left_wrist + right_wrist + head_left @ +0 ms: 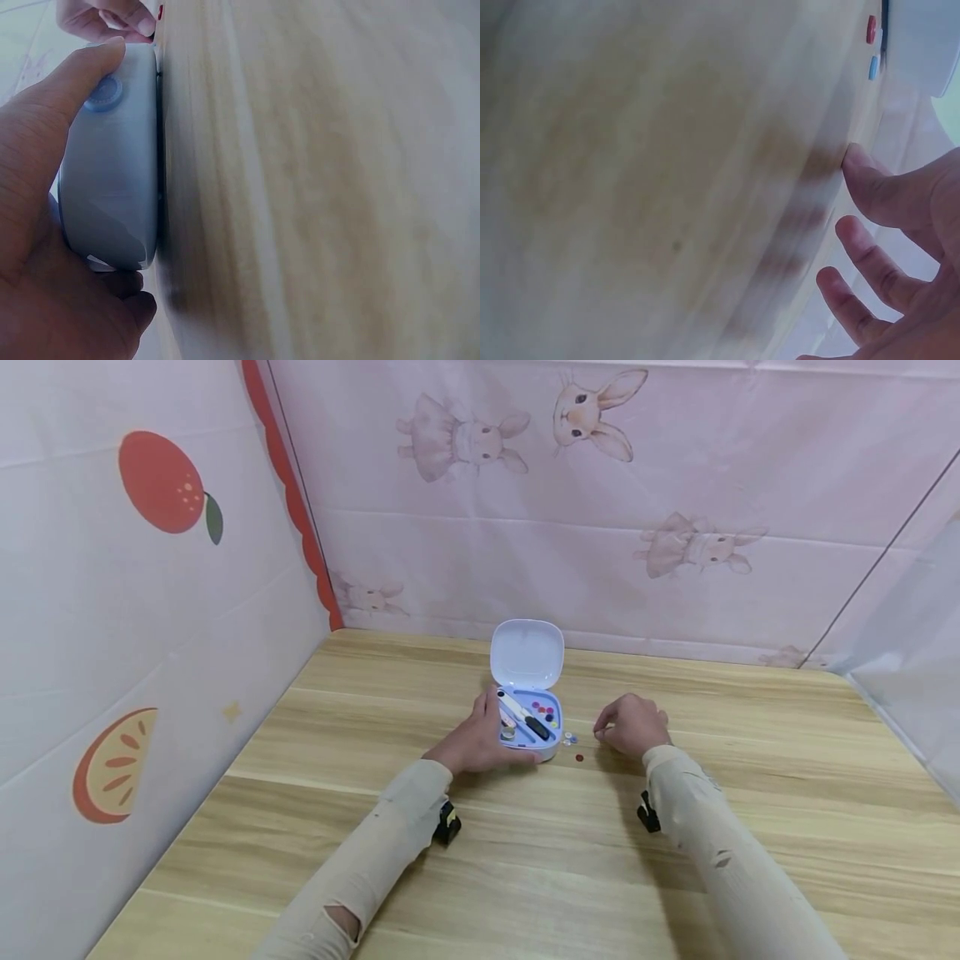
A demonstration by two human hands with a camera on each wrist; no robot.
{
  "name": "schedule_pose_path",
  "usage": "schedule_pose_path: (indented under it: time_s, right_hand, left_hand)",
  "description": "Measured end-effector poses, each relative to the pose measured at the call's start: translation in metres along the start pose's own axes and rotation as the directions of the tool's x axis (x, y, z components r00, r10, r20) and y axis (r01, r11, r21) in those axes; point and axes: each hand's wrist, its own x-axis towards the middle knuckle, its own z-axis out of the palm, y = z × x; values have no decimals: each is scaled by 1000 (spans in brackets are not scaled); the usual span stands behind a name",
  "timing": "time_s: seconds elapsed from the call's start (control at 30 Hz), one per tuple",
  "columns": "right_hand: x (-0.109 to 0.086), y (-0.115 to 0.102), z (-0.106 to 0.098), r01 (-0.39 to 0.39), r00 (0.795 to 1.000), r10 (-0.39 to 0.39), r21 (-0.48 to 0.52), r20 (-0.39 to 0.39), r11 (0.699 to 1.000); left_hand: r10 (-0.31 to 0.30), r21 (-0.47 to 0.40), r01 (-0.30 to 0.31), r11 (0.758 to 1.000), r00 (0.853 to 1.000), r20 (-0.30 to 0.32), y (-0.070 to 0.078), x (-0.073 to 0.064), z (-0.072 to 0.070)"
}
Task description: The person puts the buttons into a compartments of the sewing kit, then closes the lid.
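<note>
A white-and-blue sewing box stands on the table with its lid raised. My left hand holds it, thumb along the front by the round blue catch, fingers around the left side. A white tool with a black end lies across the compartments, and colourful buttons sit at the right. To the right of the box, my right hand is low over the table, thumb and forefinger pinching a small dark button, mostly hidden by the fingertips. Its other fingers are spread apart in the right wrist view.
Between the box and my right hand lie several small white and blue buttons. A red button is nearer the front. The wooden table meets a hanging pink rabbit-print sheet behind the box and a fruit-print sheet at left.
</note>
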Motion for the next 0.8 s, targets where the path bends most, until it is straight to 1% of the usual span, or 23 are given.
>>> schedule_pose_path:
  time_s: [0.23,0.4,0.57,0.8]
  right_hand:
    - [-2,-1,1,22,999,-23,-15,-28,1000]
    - [-2,-2,1,14,999,-14,-20,-31,1000]
    - [-2,-1,2,3,999,-4,-24,-50,1000]
    - [-2,1,4,-15,999,13,-49,-48,999]
  left_hand:
    - [-2,6,2,1000,1000,2,0,0,1]
    - [8,1,-8,1000,1000,-6,0,0,1]
    - [0,2,0,1000,1000,-5,-1,0,1]
    - [-1,4,1,1000,1000,-5,0,-1,1]
